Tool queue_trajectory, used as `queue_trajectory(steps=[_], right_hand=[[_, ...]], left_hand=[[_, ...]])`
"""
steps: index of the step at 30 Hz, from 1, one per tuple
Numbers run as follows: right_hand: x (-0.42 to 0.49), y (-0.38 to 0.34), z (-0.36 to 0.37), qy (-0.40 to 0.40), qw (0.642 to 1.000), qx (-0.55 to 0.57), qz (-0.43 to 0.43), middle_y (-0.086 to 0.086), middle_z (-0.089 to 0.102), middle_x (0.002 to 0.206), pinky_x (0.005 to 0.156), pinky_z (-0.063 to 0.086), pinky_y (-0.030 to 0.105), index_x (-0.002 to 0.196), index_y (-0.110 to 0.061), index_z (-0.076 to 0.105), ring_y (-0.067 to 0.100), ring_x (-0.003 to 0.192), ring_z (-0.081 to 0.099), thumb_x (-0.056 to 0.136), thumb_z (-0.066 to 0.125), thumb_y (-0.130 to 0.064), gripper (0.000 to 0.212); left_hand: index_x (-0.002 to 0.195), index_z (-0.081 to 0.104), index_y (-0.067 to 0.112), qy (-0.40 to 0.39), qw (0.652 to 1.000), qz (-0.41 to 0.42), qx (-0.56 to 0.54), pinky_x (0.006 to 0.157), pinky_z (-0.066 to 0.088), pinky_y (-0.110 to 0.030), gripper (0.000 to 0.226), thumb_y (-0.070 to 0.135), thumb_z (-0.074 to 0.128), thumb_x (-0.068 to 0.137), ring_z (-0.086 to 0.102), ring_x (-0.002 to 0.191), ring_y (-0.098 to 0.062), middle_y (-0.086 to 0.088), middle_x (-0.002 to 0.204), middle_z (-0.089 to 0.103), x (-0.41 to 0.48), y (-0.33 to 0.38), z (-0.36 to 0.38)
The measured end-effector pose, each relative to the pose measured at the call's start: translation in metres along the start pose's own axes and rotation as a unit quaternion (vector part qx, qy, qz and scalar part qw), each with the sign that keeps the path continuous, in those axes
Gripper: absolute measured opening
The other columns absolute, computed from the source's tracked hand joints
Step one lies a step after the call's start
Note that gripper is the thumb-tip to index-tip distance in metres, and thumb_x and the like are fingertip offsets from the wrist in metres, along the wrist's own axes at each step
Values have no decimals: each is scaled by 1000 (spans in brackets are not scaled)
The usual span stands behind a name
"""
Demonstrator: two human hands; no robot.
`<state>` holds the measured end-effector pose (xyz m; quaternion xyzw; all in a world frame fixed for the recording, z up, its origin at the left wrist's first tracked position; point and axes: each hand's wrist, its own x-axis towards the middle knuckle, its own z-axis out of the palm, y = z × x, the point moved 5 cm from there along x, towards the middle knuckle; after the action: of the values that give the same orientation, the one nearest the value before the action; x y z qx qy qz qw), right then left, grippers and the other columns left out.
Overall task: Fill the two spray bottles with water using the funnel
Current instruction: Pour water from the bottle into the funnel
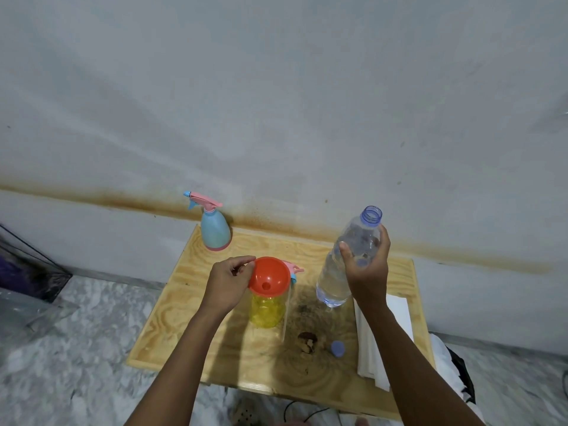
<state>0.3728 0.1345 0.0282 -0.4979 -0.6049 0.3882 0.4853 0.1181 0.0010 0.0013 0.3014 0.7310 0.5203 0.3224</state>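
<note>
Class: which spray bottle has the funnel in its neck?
The yellow bottle: the left hand holds the funnel in it. The blue bottle at the back has its spray head on.

Pale plywood table (172, 333), set against the grey painted wall (276, 118). Far left corner: blue plastic spray bottle with pink trigger head (215, 230). Centre: yellow transparent plastic bottle (266, 309), the orange plastic funnel (269, 276) seated in its neck, the left hand (227, 284) holding the funnel's left rim. A detached pink trigger head (293, 269) lies just behind, to the right. Right of centre: clear plastic water bottle (333, 281), tilted, in the right hand (368, 272). Front: small blue bottle cap (337, 348). Right edge: folded white paper sheets (368, 348).
</note>
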Motion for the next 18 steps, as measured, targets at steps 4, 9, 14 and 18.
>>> queue_trajectory(steps=[4,9,14,18], right_hand=[[-2,1,0,10,1000,-21,4,0,47,145,103,46,31,149,-26,28,12,133,46,81,79,-30,85],[-38,-17,-4,185,961,-173,-112,18,50,126,93,49,39,132,-3,43,30,117,48,77,82,-29,72],[-69,-21,37,-12,987,-152,-59,-5,58,96,73,51,34,109,-24,57,10,82,57,90,64,-39,26],[-69,-5,74,-211,963,-105,131,-8,67,92,77,57,37,107,-33,60,11,81,65,89,61,-50,25]], left_hand=[[97,76,22,-4,1000,-1,-13,82,56,-37,15,12,66,93,62,81,-14,-15,95,73,1,-1,1],[95,75,27,-12,1000,2,-18,86,58,-45,16,14,66,93,63,82,-16,-17,96,73,1,-4,1],[100,76,22,-23,1000,4,-17,86,58,-48,15,14,66,93,61,77,-15,-2,77,67,1,-6,-1],[99,76,25,-31,999,6,-15,85,58,-49,15,16,66,93,62,78,-15,-9,83,70,0,-5,-1]])
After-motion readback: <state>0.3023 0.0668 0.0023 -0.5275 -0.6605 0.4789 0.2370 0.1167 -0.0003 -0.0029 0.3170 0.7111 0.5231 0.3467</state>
